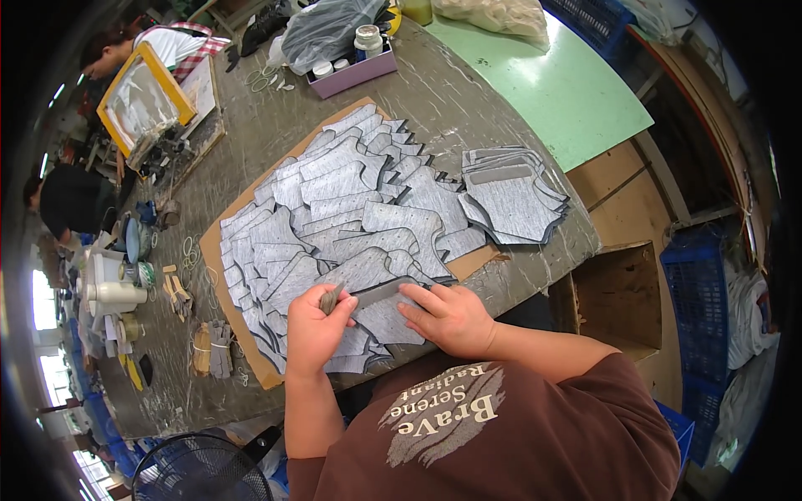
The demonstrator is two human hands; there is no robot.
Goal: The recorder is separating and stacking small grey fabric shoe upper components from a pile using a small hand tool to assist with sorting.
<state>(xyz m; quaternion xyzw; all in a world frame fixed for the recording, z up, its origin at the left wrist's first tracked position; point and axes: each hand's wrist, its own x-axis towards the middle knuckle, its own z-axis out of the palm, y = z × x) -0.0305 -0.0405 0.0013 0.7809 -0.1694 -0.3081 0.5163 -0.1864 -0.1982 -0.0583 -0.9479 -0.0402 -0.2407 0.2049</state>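
Several flat grey cut pieces of sheet material lie overlapped on a brown cardboard sheet on the grey worktable. My left hand is closed around a small grey tool, held just above the nearest pieces. My right hand lies flat with fingers spread, pressing down a grey piece at the table's near edge. A separate stack of the same grey pieces sits to the right.
A purple tray with jars and a plastic bag stand at the far end. Cups, tape rolls and rubber bands clutter the left side. Two other people work at far left. A fan stands below; a blue crate at right.
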